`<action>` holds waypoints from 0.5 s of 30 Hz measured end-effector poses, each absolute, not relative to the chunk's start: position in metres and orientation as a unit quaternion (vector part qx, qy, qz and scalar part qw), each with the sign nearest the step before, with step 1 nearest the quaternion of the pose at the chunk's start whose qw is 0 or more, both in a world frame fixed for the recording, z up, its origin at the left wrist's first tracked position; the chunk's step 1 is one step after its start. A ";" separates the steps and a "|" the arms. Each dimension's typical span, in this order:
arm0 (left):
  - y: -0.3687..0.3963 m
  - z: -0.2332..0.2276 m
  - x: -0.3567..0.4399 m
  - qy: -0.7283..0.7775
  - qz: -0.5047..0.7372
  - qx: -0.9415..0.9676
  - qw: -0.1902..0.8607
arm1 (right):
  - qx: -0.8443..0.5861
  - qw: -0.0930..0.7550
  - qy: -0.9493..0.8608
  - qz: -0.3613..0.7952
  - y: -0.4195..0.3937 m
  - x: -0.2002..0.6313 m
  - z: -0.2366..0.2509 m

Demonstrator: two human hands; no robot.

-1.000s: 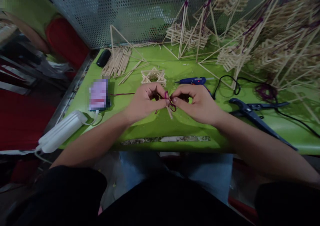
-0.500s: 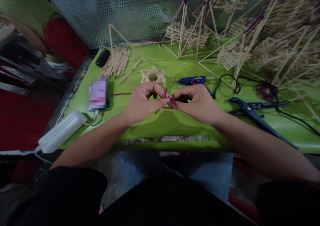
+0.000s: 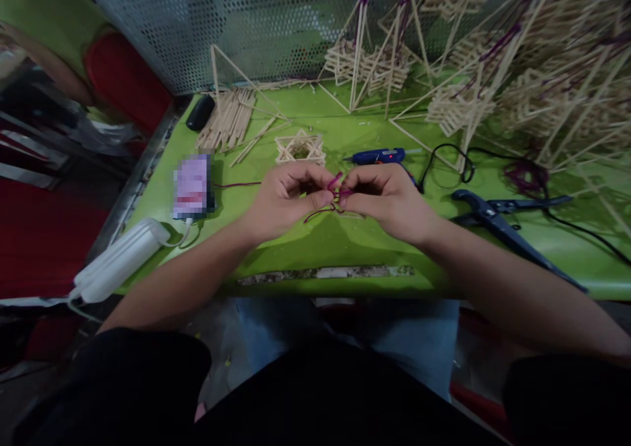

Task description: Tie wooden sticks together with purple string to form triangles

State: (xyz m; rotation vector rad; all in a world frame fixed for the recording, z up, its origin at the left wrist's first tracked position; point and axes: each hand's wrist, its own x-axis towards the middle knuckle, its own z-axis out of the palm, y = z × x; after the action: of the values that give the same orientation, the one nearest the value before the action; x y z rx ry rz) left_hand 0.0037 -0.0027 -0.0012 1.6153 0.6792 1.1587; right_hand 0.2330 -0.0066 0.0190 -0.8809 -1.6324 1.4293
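Between my two hands, over the near half of the green table, is a purple string [image 3: 337,182]. My left hand [image 3: 292,200] pinches it between thumb and index finger. My right hand [image 3: 382,200] pinches another part of it close by, fingertips almost meeting. A loose end droops below my left thumb, and a strand runs left across the table toward the phone. Just behind my hands sits a star-shaped frame of stacked wooden sticks [image 3: 299,149]. A blue glue gun [image 3: 377,156] lies beyond my right hand, its lower part hidden by that hand.
At the left are a phone [image 3: 191,186], a white power bank [image 3: 123,259] and a black case [image 3: 200,113] beside loose sticks [image 3: 229,121]. Stick lanterns [image 3: 458,111] crowd the back right. Large cutters [image 3: 497,219] and a black cord lie right. Someone's arm [image 3: 54,62] shows upper left.
My fingertips have drawn slightly apart, and the string between them has changed shape, its loop now leaning right. The table things have barely shifted in view.
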 end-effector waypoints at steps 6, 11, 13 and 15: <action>-0.001 0.004 0.002 0.238 0.438 0.712 0.495 | -0.326 0.389 -0.620 0.598 -0.004 0.234 0.018; -0.002 0.008 0.003 0.251 0.418 0.719 0.494 | -0.321 0.392 -0.623 0.596 -0.006 0.233 0.018; -0.003 0.008 0.004 0.259 0.414 0.711 0.507 | -0.319 0.399 -0.625 0.591 -0.006 0.233 0.017; -0.004 0.008 0.004 0.270 0.408 0.700 0.520 | -0.316 0.407 -0.632 0.579 -0.007 0.233 0.016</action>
State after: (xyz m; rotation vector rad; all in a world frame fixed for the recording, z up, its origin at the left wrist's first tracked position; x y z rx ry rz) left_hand 0.0045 -0.0044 0.0082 1.6776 0.6475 0.9786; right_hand 0.2334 -0.0067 0.0162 -0.7954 -1.5921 1.4606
